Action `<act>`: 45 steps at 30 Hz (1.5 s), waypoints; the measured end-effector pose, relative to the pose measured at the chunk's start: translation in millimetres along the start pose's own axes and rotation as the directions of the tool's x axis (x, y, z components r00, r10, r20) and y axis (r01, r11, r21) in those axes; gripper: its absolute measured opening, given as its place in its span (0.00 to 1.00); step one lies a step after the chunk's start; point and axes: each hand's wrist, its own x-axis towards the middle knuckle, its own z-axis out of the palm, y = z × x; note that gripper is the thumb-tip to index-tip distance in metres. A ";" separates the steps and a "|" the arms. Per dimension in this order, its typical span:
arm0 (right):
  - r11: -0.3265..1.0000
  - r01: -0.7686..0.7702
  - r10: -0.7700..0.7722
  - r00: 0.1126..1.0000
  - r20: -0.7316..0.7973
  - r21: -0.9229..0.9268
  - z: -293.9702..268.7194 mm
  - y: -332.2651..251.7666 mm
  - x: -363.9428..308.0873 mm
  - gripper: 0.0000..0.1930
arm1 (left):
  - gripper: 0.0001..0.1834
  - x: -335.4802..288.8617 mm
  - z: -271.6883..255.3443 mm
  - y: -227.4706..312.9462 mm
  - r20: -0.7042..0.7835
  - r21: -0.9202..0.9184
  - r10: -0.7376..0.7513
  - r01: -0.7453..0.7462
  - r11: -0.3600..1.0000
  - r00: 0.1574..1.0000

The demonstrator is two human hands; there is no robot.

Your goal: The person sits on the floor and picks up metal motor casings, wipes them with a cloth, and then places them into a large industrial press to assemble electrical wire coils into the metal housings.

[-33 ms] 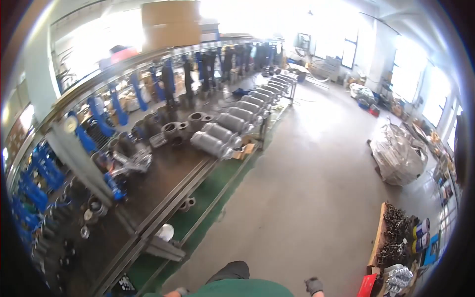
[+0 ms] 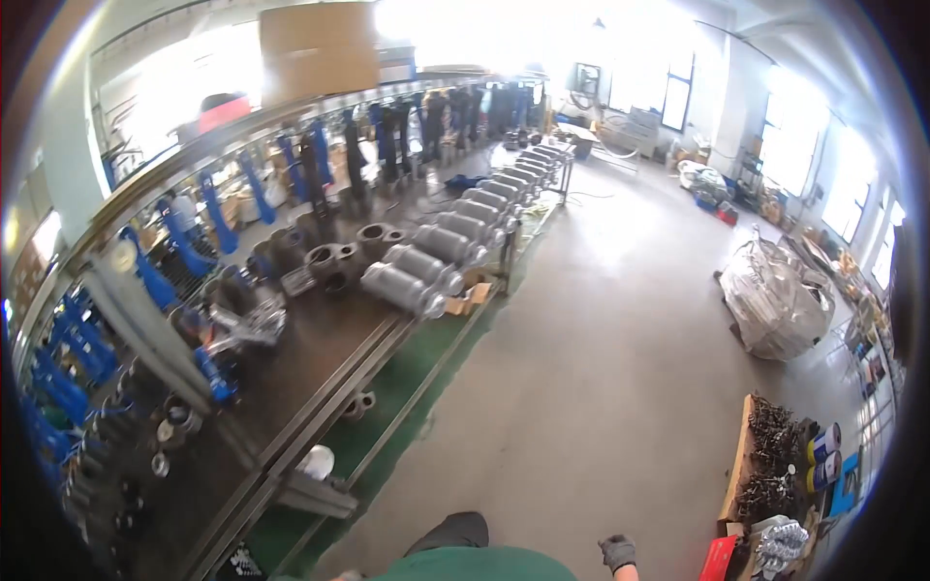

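My right hand [image 2: 617, 552], in a grey glove, hangs beside my body over the grey floor. Its fingers look loosely curled, with nothing seen in them. Of my left hand [image 2: 347, 576] only a sliver shows at the lower edge, so its fingers are hidden. Neither hand touches anything that I can see. To my left runs a long workbench [image 2: 329, 363]. A row of silver ribbed metal cylinders [image 2: 402, 288] lies along its near side, with dark metal castings [image 2: 331, 261] with round openings behind them.
Blue and black straps [image 2: 215, 215] hang from the rack above the bench. A cardboard box [image 2: 318, 50] sits on top. At right stand a big plastic-wrapped bundle [image 2: 775, 300], a wooden crate [image 2: 733, 465] of small dark metal parts and a red box [image 2: 717, 560]. Grey floor [image 2: 572, 387] runs between.
The bench and its parts have shifted slightly left in the picture. My left hand has sunk mostly below the lower edge. My right hand has risen slightly.
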 end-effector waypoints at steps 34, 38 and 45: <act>0.762 -0.125 0.143 0.989 0.022 0.636 -745.1 -394.5 688.8 0.25 | 0.30 444.6 -704.9 996.2 0.051 0.124 0.147 -0.152 0.981 0.988; 0.882 0.133 -0.074 0.987 -0.146 0.452 -856.5 -456.4 791.6 0.22 | 0.32 493.4 -749.0 1057.2 0.107 0.036 0.091 -0.095 0.995 0.990; 0.999 0.013 -0.011 0.999 -0.045 0.051 -976.2 -563.5 878.5 0.18 | 0.36 648.7 -913.7 1290.1 -0.091 -0.071 0.360 -0.366 0.928 0.929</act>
